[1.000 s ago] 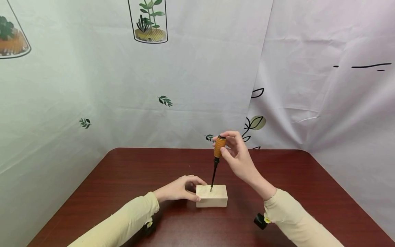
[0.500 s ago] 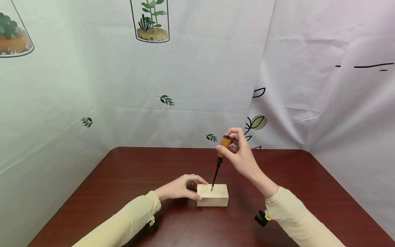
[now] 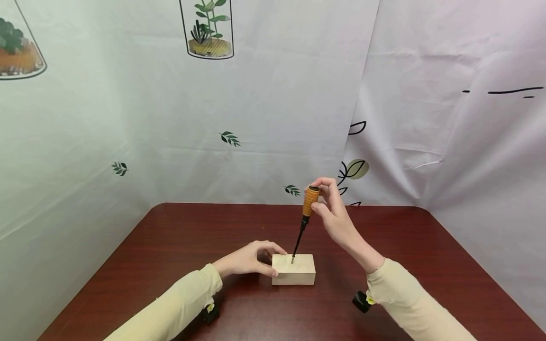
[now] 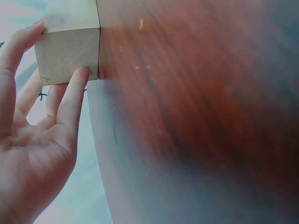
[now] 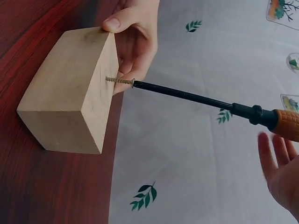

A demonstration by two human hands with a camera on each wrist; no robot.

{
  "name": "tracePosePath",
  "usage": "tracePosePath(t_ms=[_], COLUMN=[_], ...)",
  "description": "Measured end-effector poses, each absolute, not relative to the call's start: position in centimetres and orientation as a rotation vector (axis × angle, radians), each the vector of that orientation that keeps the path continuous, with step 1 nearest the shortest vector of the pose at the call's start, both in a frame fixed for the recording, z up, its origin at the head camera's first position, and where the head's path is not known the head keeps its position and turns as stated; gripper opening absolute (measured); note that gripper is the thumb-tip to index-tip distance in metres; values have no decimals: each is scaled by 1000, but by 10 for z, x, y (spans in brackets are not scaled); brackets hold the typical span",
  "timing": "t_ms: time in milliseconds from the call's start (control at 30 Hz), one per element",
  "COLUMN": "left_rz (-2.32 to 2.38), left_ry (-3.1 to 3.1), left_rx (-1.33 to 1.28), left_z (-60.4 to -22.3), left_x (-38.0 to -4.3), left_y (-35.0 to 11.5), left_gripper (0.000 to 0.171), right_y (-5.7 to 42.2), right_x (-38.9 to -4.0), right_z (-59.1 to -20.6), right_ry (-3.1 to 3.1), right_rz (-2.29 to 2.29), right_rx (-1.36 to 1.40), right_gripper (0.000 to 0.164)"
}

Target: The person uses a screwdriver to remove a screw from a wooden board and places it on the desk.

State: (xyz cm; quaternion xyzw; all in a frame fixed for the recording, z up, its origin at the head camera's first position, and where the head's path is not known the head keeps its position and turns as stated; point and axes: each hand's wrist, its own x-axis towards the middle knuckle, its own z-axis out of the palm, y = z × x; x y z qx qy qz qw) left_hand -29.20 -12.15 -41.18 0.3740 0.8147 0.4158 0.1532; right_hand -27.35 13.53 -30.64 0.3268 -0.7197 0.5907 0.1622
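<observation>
pinching a screwdriver [image 3: 310, 202] against a screw [image 5: 121, 81], the right hand [image 3: 337, 219] hovers above the block [image 3: 300, 277] the left hand [image 3: 248, 259] grips.

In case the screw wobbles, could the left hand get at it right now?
Probably yes: the screw stands partly out of the wooden block, its side exposed, though the left hand would likely have to loosen its grip there.

Cannot see the end of the orange ribbed screwdriver handle [image 5: 286, 125] past the right wrist view's edge, nor discern threads on the slim brass-coloured metal screw [image 5: 120, 81] in the head view.
</observation>
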Motion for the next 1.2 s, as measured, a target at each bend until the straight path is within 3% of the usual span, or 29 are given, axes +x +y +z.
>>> tracePosePath(t_ms=[233,600,933,1200], left_rz=[1198,1203,1200,1197], left_ry=[2336,2324,2326,2325], left_rx=[1085,1081,1081,1078], left_z=[-411,-413,-411,-412], left_x=[-292,-294,-293,-294], left_y=[-122,-121,-120,-120], left_gripper=[48,46,47,47], right_y=[136,138,138,138], right_x=[-274,-275,-273,-274], right_z=[-302,-307,-309,-308], right_ry=[-2103,-1955,-2074,-2078], right_rz=[1688,1693,1558,1619], right_rx=[850,953,823,830], right_gripper=[41,31,44,45])
